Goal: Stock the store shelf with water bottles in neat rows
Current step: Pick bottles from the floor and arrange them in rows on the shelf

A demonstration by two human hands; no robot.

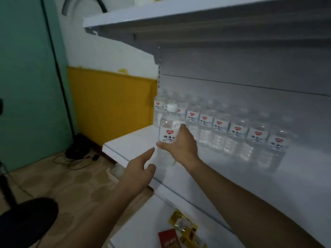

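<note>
1 bottle is being carried upright over the front left part of the shelf, its white cap up and its red-marked label facing the camera. The right hand is gripping it around the lower edge of the label, thumb across the front and fingers curling behind. Whether its base is touching the shelf or hanging just above is not something the view is settling, as the clear lower body is blurring into the white surface.

The left hand is hovering just beside the bottle's base, holding nothing, with its forefinger stretching toward the bottle and the other fingers loosely bent. Contact with the plastic is not showing.

Behind and to the right, a row of like bottles is standing along the back of the shelf, labels forward, with more bottles seeming to sit behind them at the left end.

Judging from this, the placing step is in hand: this bottle is starting a fresh row in front. The next move is calling for setting it down level, in line with the leftmost bottle behind, label outward, with the free hand steadying it.

Below, on a lower shelf, red and yellow packets are lying.
</note>
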